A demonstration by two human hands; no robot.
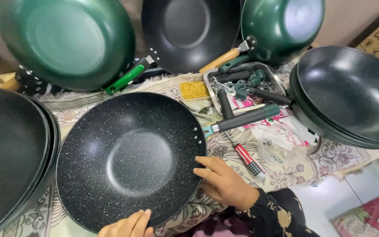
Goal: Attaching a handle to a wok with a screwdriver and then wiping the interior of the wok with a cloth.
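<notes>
Speckled black wok (pixel 130 160) sits bowl-up on the patterned cloth (pixel 286 173), near the cloth's near edge, a row of rivets on its right rim. Right hand (pixel 222 182) grips that right rim just below the rivets, fingers curled over the edge onto the inner wall, thumb hidden behind the rim. Left hand (pixel 128 226) touches the near rim at the frame's bottom edge; only the fingertips show, lying together against the rim, so cannot tell whether it grips. A dark floral sleeve (pixel 277 215) covers the right forearm. Just right of the rivets lies a loose black handle (pixel 242 119) with a green end, metal bracket pointing at the wok. Below it a red-handled screwdriver (pixel 246 158) lies on the cloth, beside a clear bag of small hardware (pixel 277 147). Farther back, a metal tray (pixel 246 81) holds more handles, with a small tub of yellow screws (pixel 194 90) to its left. Stacks of black woks stand at the left edge (pixel 9 153) and right edge (pixel 347 94). Along the far edge lean two green woks (pixel 64 41) (pixel 281 26) and one black wok (pixel 189 30), each with a handle.
</notes>
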